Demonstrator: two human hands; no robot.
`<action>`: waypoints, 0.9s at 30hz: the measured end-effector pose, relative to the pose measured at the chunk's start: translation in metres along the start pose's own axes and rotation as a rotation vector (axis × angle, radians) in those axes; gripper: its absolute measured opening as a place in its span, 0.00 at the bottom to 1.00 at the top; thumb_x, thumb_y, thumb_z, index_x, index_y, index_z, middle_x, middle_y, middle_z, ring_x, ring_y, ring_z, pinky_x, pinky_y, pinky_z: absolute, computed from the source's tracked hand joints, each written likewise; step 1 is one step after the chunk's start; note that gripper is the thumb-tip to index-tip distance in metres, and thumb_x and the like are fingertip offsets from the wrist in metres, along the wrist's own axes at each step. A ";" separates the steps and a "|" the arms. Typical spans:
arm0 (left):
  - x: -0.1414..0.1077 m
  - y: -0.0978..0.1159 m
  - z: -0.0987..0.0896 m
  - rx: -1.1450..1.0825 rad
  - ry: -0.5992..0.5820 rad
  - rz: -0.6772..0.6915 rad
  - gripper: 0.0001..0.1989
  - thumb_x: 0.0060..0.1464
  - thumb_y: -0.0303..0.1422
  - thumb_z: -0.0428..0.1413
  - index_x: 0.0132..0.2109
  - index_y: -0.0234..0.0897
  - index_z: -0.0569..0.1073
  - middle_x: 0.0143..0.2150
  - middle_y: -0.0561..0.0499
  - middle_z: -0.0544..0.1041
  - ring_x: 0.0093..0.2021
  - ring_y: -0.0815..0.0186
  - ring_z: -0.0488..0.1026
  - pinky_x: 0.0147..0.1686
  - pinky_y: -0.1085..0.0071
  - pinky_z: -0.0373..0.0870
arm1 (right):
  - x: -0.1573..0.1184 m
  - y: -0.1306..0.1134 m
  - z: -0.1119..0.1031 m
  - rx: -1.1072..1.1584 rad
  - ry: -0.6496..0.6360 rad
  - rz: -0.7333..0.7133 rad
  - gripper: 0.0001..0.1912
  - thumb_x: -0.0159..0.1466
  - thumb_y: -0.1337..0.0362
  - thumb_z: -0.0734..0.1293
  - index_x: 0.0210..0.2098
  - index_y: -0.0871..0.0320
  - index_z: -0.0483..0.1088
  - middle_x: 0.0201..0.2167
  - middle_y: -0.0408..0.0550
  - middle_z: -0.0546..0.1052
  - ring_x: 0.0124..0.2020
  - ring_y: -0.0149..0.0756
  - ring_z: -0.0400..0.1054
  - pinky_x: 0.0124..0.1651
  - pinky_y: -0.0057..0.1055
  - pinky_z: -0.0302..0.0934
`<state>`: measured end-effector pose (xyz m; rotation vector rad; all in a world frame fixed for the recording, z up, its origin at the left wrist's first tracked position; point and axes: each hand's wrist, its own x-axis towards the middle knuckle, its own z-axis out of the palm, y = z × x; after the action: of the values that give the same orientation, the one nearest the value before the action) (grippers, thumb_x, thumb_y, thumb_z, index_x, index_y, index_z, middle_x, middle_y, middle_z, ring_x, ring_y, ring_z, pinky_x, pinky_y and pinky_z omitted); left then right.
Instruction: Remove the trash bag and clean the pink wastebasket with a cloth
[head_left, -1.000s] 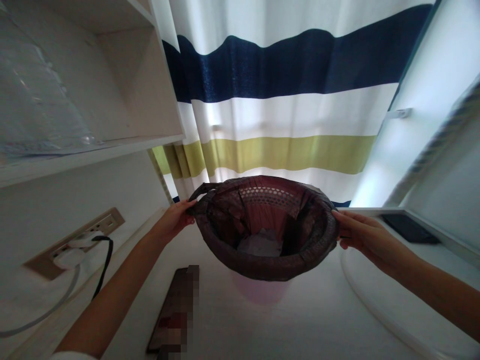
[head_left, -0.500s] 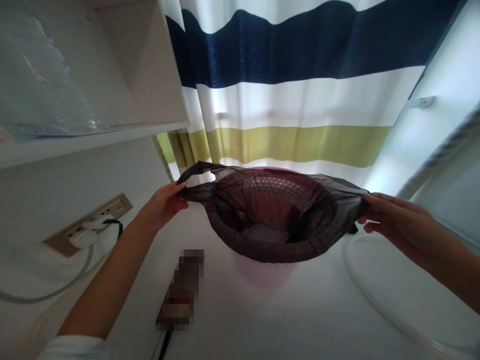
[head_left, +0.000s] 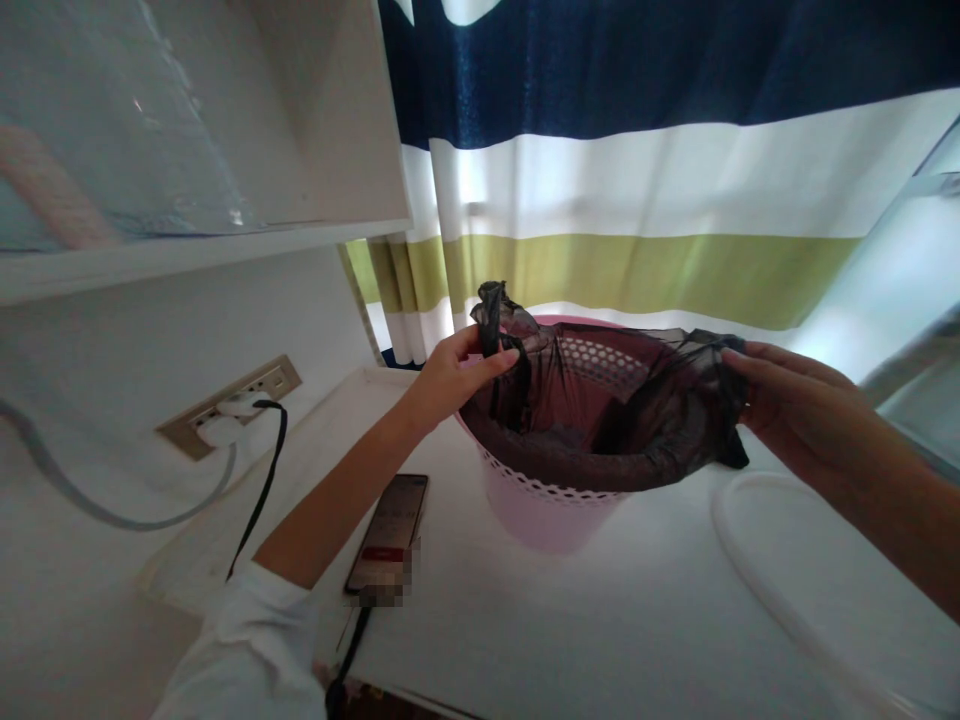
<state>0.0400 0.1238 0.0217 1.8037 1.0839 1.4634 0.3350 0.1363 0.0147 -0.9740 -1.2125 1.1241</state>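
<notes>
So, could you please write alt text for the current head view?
A person's left hand and right hand hold the thin black plastic bag inside a pink perforated basket on a white tabletop. A smartphone lies left of the basket; behind hangs a navy, white and olive-green striped curtain.

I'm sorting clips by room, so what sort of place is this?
Likely a home or dorm room: a striped curtain hangs behind a white desk, and a socket is on the wall to the left.
</notes>
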 end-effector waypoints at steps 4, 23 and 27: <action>0.016 -0.009 0.011 0.065 0.022 0.059 0.12 0.43 0.37 0.56 0.34 0.32 0.70 0.32 0.50 0.72 0.34 0.68 0.68 0.39 0.70 0.63 | 0.011 0.004 0.005 0.037 0.043 -0.053 0.06 0.50 0.67 0.67 0.29 0.58 0.70 0.28 0.43 0.70 0.26 0.25 0.64 0.25 0.20 0.61; 0.092 -0.034 0.018 -0.307 0.016 -0.182 0.10 0.38 0.33 0.56 0.31 0.32 0.69 0.32 0.49 0.73 0.31 0.69 0.69 0.37 0.69 0.64 | 0.104 -0.001 -0.001 -0.123 0.173 -0.074 0.05 0.54 0.73 0.62 0.31 0.63 0.68 0.25 0.44 0.69 0.24 0.25 0.64 0.27 0.26 0.59; 0.106 -0.016 0.008 -0.241 0.027 -0.301 0.08 0.39 0.34 0.55 0.29 0.34 0.68 0.31 0.49 0.72 0.31 0.67 0.68 0.34 0.68 0.62 | 0.111 -0.022 0.000 -0.108 0.188 -0.073 0.03 0.53 0.76 0.62 0.27 0.65 0.66 0.22 0.43 0.68 0.25 0.26 0.65 0.32 0.31 0.60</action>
<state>0.0522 0.2232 0.0605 1.3928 1.0867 1.3729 0.3380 0.2406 0.0583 -1.0839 -1.1552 0.8959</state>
